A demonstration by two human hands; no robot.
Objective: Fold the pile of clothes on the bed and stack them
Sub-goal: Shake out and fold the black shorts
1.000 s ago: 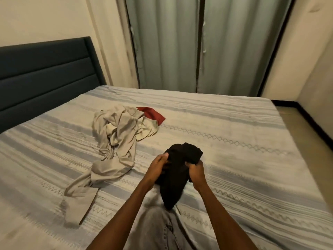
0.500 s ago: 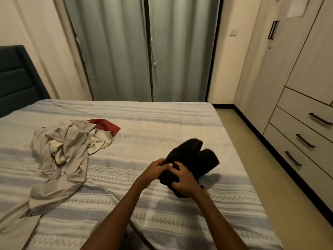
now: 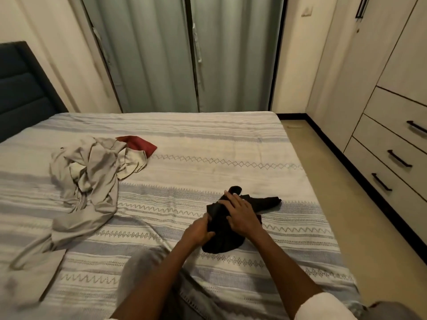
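Observation:
A black garment (image 3: 221, 239) lies bunched on the striped bedspread (image 3: 208, 139) near the bed's right side. My right hand (image 3: 241, 212) lies flat on top of it with fingers spread, pressing it down. My left hand (image 3: 199, 230) grips its left edge with curled fingers. Further left lies a crumpled pile of beige clothes (image 3: 90, 179), one long piece trailing toward the near edge. A red garment (image 3: 141, 144) peeks out from behind the pile.
A dark padded headboard (image 3: 20, 93) stands at the far left. Grey curtains (image 3: 184, 54) hang behind the bed. A wardrobe with drawers (image 3: 392, 144) lines the right wall, across a strip of floor (image 3: 335, 192). My grey-trousered knee (image 3: 147, 269) rests on the bed.
The black garment has come down from the air onto the bed at the right. My right hand went from gripping it to lying flat on it. The view turned right.

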